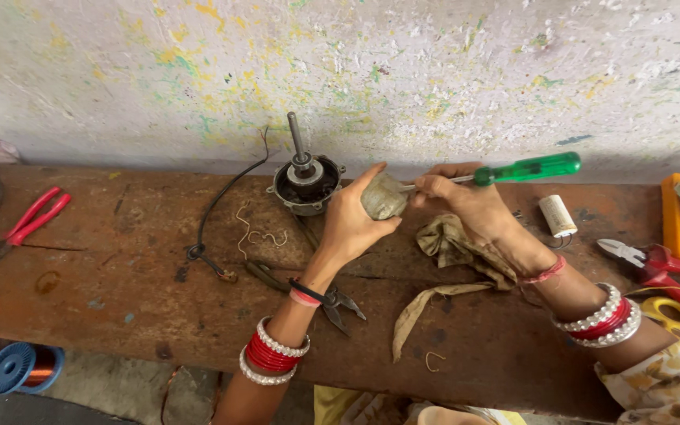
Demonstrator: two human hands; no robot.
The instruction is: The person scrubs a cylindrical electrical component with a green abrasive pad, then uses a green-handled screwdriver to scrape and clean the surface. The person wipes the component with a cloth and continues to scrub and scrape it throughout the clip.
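A worn brown wooden bench (pixel 120 275) is seen against a pale wall (pixel 403 71) speckled with yellow and green paint. Near the middle of the bench, a small greyish metal part (pixel 382 196) is grasped in the left hand (pixel 349 222), the fingers being curled around it. A screwdriver with a green handle (pixel 513 171) is gripped by the right hand (pixel 466 203), its shaft laid towards the metal part; whether the tip touches cannot be told. At ten o'clock from the part, just beside the left hand, a small motor housing with an upright shaft (pixel 306 179) is set, a black cable (pixel 222 206) trailing from it. A crumpled rag (pixel 450 244) is spread at four o'clock, under the right wrist. Dark pliers (pixel 332 299) are laid at seven o'clock, below the left forearm. Red-handled pliers (pixel 33 222) are placed well apart at nine o'clock, and a white capacitor (pixel 557 216) at three o'clock.
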